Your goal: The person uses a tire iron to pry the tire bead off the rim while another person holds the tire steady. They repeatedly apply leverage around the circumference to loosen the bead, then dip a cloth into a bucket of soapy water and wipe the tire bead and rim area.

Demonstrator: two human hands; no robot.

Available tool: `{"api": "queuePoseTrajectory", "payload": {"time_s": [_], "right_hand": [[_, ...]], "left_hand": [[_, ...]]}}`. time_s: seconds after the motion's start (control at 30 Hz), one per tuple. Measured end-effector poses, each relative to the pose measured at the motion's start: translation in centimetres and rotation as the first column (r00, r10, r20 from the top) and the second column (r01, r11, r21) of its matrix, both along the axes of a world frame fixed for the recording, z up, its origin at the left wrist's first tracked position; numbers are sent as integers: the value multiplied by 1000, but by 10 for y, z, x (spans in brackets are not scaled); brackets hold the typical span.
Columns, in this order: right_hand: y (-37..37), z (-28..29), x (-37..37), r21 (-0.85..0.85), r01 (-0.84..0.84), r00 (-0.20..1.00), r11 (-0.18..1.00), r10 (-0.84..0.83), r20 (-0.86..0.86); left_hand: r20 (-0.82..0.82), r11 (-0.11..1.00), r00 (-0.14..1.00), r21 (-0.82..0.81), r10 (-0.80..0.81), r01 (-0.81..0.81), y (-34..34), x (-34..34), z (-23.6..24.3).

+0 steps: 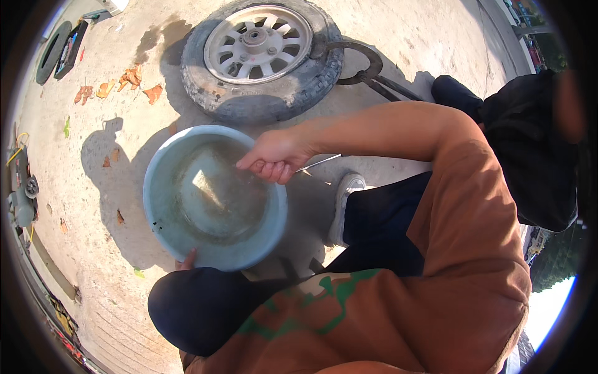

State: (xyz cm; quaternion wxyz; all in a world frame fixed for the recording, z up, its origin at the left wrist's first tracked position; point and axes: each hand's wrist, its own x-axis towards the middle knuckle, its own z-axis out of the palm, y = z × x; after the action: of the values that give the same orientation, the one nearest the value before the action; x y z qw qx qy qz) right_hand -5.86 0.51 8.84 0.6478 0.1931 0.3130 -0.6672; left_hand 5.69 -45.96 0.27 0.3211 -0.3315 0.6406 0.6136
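A round pale-blue basin (163, 187) with shallow, murky water stands on the concrete in front of me. Over its right side, my right hand (277, 156) is closed in a fist around a thin metal rod (321, 162), whose visible end points right. What the rod's other end does is hidden by the fist. My left hand (185, 262) is at the basin's near-left rim, one digit hooked over the edge. My dark-clad knee hides most of that hand. Beyond the basin a tyre on a spoked wheel (258, 43) lies flat.
A curved metal tool with long handles (367, 68) rests against the tyre's right side. Dry leaves (129, 77) are scattered on the left. Farther left are a black tray (71, 50), a ring of rubber (53, 53) and a grey machine (23, 206). My shoe (344, 209) stands right of the basin.
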Motion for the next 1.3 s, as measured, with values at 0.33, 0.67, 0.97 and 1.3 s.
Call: {"api": "queuePoseTrajectory", "payload": {"time_s": [0.33, 0.67, 0.97, 1.3], "right_hand": [[191, 50, -71, 557, 719, 653, 416, -129, -746], [234, -5, -110, 311, 738, 579, 598, -325, -748], [189, 68, -23, 379, 823, 485, 423, -176, -857], [93, -14, 48, 291, 432, 768, 853, -179, -615]], "left_hand": [[231, 452, 873, -782, -430, 430, -31, -11, -30], [99, -87, 136, -992, -986, 90, 43, -135, 32], [138, -125, 27, -952, -990, 278, 152, -122, -62], [31, -103, -108, -639, -994, 763, 147, -94, -70]]}}
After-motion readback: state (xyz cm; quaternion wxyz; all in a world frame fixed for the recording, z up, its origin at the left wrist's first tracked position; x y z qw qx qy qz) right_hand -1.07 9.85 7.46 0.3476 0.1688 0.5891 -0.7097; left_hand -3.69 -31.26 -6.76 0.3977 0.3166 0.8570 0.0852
